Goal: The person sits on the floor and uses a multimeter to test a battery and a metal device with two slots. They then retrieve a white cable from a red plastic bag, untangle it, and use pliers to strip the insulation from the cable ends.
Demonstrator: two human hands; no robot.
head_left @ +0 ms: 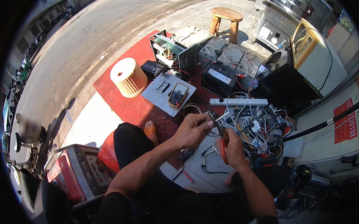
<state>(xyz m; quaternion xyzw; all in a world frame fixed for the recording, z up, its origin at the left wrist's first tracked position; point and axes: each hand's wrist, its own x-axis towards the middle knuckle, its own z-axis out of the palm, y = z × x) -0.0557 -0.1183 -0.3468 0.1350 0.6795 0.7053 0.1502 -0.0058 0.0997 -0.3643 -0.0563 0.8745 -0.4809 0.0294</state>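
My right hand (233, 149) is wrapped round a pair of pliers (223, 150) with red-orange handles. Their dark jaws point up and away, close to the fingers of my left hand. My left hand (191, 131) is closed in a pinch beside the jaws, and whatever it grips is too small to make out. Just beyond both hands, a white power strip (239, 102) lies along a heap of tangled cables and plugs (251, 128). A yellow multimeter (178, 94) rests on a white sheet (155, 96) ahead of my left hand, with a small dark part (163, 87) nearby.
Farther off on the red mat (123, 105) stand a cream ribbed basket (128, 77), an opened device with circuit boards (166, 48) and a black battery (218, 78). A wooden stool (227, 15) stands beyond. A red generator-like machine (79, 173) is at left; test probes (182, 175) lie below my hands.
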